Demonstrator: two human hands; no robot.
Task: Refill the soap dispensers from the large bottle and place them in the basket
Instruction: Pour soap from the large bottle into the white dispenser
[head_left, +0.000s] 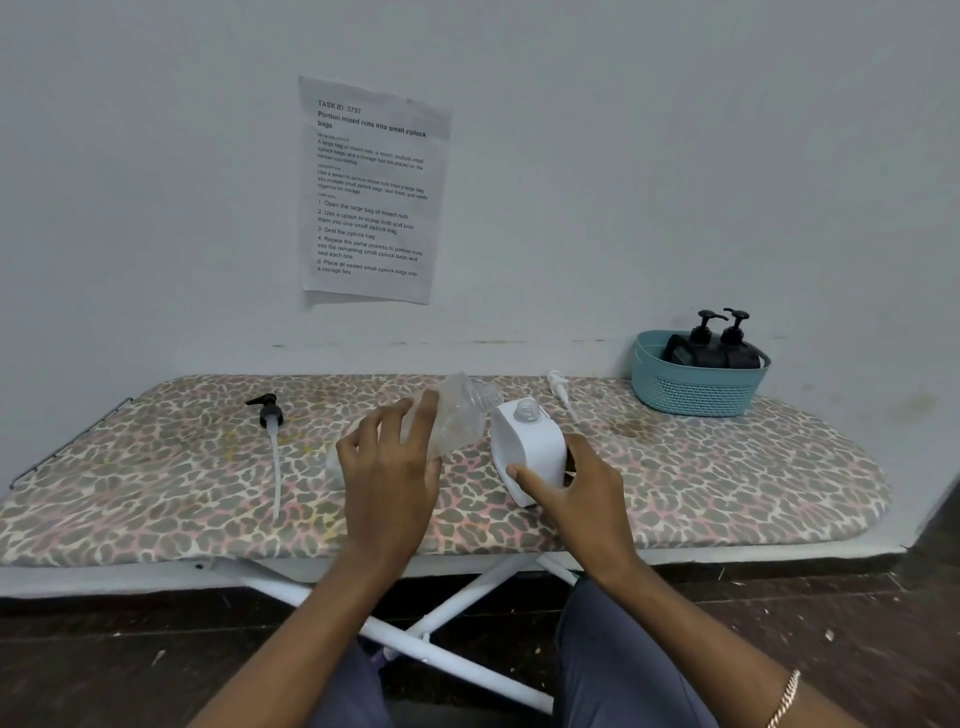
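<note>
View: the head camera looks down at an ironing board (156, 493) with a spotted cover.
Left hand: the left hand (389, 467) has its fingers curled round the large bottle (457, 415) and holds it up off the board.
Large bottle: it is see-through and has no cap. It leans over with its open mouth pointing to 2 o'clock, just beside the top of the white dispenser (530, 447). It is too hard to tell if any soap is inside or coming out.
Right hand: the right hand (571, 493) holds the white dispenser, thumb on the front and fingers round the side, to keep it steady.
White dispenser: it stands on the board in the middle, and its neck is open.
White pump: the white pump (558, 387) lies on the board at 1 o'clock from the white dispenser.
Black pump: the black pump (270, 413) with a long tube lies at 10 o'clock from the left hand.
Basket: the blue basket (696, 395) sits far off at 2 o'clock.
Done: two black dispensers (722, 348) with pumps on are in the basket, so those look finished.
Left to do: it looks like the white one needs filling, then its pump goes on, then it goes in the basket.
</note>
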